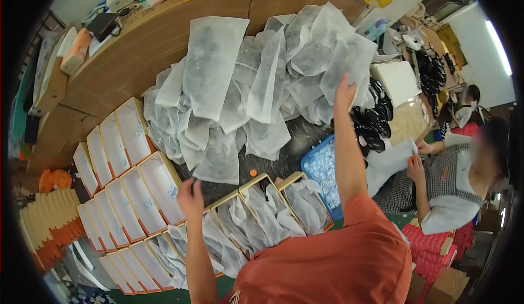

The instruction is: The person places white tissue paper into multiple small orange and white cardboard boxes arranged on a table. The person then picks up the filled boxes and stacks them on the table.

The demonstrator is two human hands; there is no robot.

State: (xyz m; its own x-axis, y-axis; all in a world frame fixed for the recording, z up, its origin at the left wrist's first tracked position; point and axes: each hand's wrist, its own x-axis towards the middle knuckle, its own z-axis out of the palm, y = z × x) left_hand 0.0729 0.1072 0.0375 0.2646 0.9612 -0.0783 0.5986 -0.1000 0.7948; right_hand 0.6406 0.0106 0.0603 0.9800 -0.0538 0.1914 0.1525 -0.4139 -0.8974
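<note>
My right hand (pixel 345 92) reaches to the right side of a heap of translucent white bags (pixel 218 80). Its fingers are closed at the lower edge of one bag (pixel 349 58). My left hand (pixel 190 199) hovers over the near edge of the table, fingers apart, with nothing visible in it. Beside it stand rows of open white boxes (pixel 158 181) with orange edges; some contain small blue-and-white packets. Boxes closer to me hold crumpled white bags (pixel 267 211). A blue tub (pixel 334 210) of small clear-blue packets sits beneath my right forearm.
Glossy black shoes (pixel 374 113) lie right of the heap, beside a white stack (pixel 396 83). At the right, a co-worker (pixel 447 184) holds a white sheet (pixel 390 162). A small orange disc (pixel 252 173) lies on the dark table. Cardboard (pixel 147 52) borders the far side.
</note>
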